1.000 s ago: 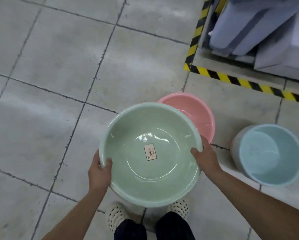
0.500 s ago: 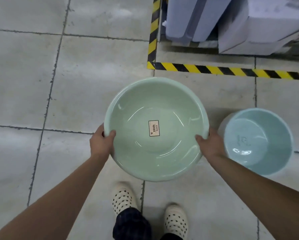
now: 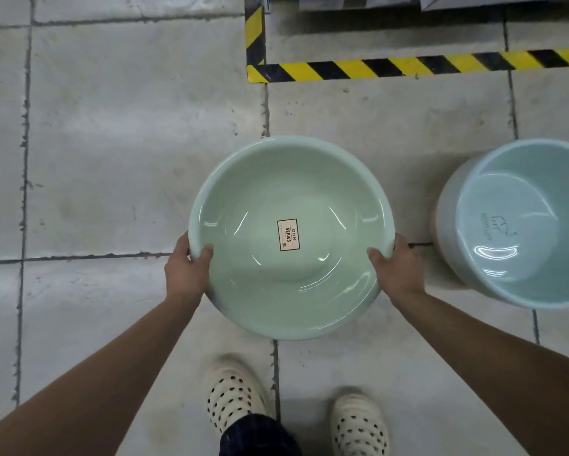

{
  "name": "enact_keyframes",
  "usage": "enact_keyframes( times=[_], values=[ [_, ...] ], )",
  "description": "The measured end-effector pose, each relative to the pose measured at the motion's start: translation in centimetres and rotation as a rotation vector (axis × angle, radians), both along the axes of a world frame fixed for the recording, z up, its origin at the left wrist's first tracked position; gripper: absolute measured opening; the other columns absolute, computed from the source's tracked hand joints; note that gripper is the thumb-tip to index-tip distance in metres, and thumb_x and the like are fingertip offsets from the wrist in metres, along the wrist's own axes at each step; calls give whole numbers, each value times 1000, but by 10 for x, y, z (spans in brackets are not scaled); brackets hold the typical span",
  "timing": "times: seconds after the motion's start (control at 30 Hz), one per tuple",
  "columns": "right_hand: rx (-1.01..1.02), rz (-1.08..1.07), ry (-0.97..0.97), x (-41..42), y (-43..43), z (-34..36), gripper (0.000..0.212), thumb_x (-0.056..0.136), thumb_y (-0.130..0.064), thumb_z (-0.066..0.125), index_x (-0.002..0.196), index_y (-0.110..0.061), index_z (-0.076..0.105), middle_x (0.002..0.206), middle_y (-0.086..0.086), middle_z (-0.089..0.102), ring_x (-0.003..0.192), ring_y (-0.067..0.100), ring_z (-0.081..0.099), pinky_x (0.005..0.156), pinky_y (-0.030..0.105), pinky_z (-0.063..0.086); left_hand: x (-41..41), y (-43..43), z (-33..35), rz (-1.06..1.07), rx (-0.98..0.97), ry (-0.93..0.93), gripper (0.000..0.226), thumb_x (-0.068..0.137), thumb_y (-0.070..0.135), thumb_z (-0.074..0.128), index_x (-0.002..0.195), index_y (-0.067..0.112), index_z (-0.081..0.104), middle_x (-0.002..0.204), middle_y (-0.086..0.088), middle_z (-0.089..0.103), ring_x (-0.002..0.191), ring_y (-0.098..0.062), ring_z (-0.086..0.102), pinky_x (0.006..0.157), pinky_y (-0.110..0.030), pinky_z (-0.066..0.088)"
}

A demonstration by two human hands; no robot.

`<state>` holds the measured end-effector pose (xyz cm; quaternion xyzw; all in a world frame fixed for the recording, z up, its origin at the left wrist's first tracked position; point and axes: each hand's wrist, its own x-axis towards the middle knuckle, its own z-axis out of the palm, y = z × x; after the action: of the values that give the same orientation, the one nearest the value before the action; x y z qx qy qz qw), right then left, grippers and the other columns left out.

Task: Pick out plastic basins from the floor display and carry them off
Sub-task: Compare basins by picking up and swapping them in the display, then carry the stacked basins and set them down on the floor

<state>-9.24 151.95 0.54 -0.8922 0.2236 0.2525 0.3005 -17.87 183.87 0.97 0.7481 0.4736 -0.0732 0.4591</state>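
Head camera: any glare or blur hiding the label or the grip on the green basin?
Head view: sharp. White glare streaks curve across the green basin, one spot shines in the blue basin, yet the label is readable; left hand and right hand on the rim show unblurred.

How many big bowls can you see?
2. The left hand and right hand hold the green basin by its rim; the blue basin stands on the floor, right of it. More may hide underneath.
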Motion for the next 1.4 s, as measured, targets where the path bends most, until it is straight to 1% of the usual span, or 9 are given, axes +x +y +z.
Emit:
enact_keyframes(
  times=[0.27,0.43,0.53,0.67,0.8,0.97,1.1,1.23,1.4],
  values=[
    [142,-115,-64,0,2,-14,39,92,-18,57,128,-10,44,113,16,64,95,30,58,82,34,45,14,-4,-12,-69,11,35,44,99,27,49,141,24,36,108,-1,58,96,-26,56,80,-33,42],
    [147,-150,-77,18,-14,-10,37,92,-17,59,127,-7,49,114,16,66,103,32,62,82,31,44,27,-23,-6,-75,10,-4,44,99,27,50,141,21,38,108,3,57,96,-23,57,80,-32,42],
    [123,-178,-78,27,-36,-10,34,91,-21,61,119,-5,50,113,18,66,104,35,63,88,38,49,36,-42,-7,-109,4,-12,45,99,28,51,141,20,38,109,3,57,96,-23,56,80,-31,41],
    [142,-100,28,31,-58,-4,41,91,-29,62,124,-8,50,117,12,65,110,30,61,90,35,45,48,-59,-6,-88,5,57,46,99,28,49,142,17,37,114,-5,58,98,-26,55,82,-33,41],
    [180,-102,51,21,-89,43,47,89,-35,63,133,-23,51,113,-7,63,99,20,62,89,32,47,54,-78,37,-54,26,122,55,93,26,60,141,8,40,127,-15,60,113,-33,60,90,-36,47],
    [116,-263,11,15,-177,161,42,87,-35,69,126,-28,57,122,0,66,95,21,64,86,30,47,73,-142,142,-186,-18,95,60,94,27,60,146,7,38,145,-13,48,134,-27,47,110,-35,37],
    [11,-263,-22,41,-255,239,43,84,-45,68,123,-32,57,119,0,69,100,29,69,96,48,51,113,-217,207,-288,-168,95,42,94,31,60,132,16,50,129,-5,61,112,-18,57,90,-24,40],
    [6,-215,20,81,-313,275,46,89,-39,65,130,-22,55,126,5,65,101,31,68,97,40,49,149,-291,247,-277,-222,98,33,93,34,62,122,19,59,122,0,64,107,-15,59,92,-25,41],
    [30,-168,53,122,-367,268,49,91,-33,64,136,-16,51,132,7,61,119,27,58,93,28,40,179,-362,238,-195,-178,88,34,93,35,62,122,17,60,121,2,64,112,-15,58,92,-21,37]
  ],
)
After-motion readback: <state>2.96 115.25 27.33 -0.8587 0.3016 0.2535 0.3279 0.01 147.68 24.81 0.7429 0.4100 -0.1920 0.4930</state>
